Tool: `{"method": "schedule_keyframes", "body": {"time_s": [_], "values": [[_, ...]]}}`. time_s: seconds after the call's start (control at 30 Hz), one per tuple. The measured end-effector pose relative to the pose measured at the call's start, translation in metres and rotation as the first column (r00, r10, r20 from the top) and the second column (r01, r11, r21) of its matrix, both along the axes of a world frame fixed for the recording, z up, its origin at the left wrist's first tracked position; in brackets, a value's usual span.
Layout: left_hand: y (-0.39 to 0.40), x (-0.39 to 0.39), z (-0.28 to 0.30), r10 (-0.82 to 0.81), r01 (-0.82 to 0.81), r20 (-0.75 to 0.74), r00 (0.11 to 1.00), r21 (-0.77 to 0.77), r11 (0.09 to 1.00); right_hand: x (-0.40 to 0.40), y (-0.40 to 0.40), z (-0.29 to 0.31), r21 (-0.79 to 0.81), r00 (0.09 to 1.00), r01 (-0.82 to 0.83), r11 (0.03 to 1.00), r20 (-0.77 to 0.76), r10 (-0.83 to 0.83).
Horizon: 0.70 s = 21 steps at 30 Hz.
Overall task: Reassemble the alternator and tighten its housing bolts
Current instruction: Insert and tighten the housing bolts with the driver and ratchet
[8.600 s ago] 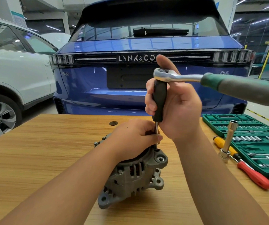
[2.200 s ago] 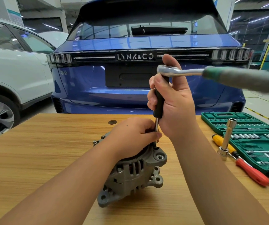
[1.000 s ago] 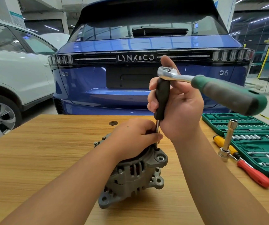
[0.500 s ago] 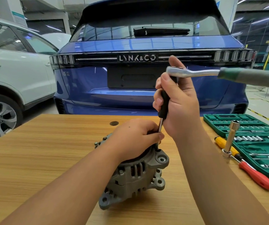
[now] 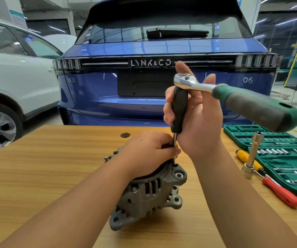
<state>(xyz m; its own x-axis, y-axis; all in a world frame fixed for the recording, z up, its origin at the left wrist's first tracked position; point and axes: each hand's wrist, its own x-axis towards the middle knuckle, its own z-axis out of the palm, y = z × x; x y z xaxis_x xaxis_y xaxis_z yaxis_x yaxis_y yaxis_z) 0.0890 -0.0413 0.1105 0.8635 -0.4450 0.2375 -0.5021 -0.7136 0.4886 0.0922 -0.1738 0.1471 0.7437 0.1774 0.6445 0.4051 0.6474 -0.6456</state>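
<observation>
Right hand gripped black extension handle under ratchet, frame centre. Left hand clamped alternator, lower centre, pinching shaft. Advice: keep shaft vertical on housing bolt; swing short, even strokes.

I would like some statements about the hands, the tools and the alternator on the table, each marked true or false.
1. The right hand grips the black extension handle under the ratchet. True.
2. The left hand lies flat on the table, away from the alternator. False: it rests on top of the alternator, and its fingers pinch the thin steel shaft.
3. The ratchet has a green and grey handle. True.
4. The red screwdriver is to the left of the alternator. False: it lies to the right, beside the green socket case.
5. The car directly behind the table is white. False: a blue car is there; the white car stands further left.
</observation>
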Motion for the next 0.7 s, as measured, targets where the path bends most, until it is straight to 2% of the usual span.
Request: {"method": "schedule_keyframes", "body": {"time_s": [0.07,0.13,0.2,0.37,0.53,0.7], "values": [[-0.0006,0.0014,-0.0012,0.006,-0.006,0.013,1.0,0.013,1.0,-0.0011,0.0013,0.002,0.003,0.994,0.086,0.996,-0.066,-0.085],[-0.002,0.0026,-0.0033,0.01,-0.011,0.019,1.0,0.031,0.999,-0.0013,-0.001,0.0022,-0.036,0.954,0.288,0.957,-0.076,-0.29],[-0.0034,0.004,-0.0038,0.017,-0.018,0.021,1.0,0.049,0.999,0.0012,-0.0058,0.0027,-0.07,0.916,0.387,0.92,-0.091,-0.392],[-0.0016,0.0048,-0.0029,0.022,-0.022,-0.005,1.0,0.005,1.0,0.0031,-0.0058,0.0018,-0.026,0.991,0.084,0.996,-0.105,-0.086],[-0.002,0.0023,-0.0016,0.025,-0.025,-0.005,1.0,0.003,1.0,-0.0003,0.0003,-0.0023,-0.036,0.985,0.16,0.987,0.076,-0.157],[-0.0013,0.0016,-0.0022,0.024,-0.024,-0.013,1.0,-0.012,1.0,-0.0006,0.0012,-0.0029,-0.034,0.989,0.127,0.991,0.083,-0.124]]}}
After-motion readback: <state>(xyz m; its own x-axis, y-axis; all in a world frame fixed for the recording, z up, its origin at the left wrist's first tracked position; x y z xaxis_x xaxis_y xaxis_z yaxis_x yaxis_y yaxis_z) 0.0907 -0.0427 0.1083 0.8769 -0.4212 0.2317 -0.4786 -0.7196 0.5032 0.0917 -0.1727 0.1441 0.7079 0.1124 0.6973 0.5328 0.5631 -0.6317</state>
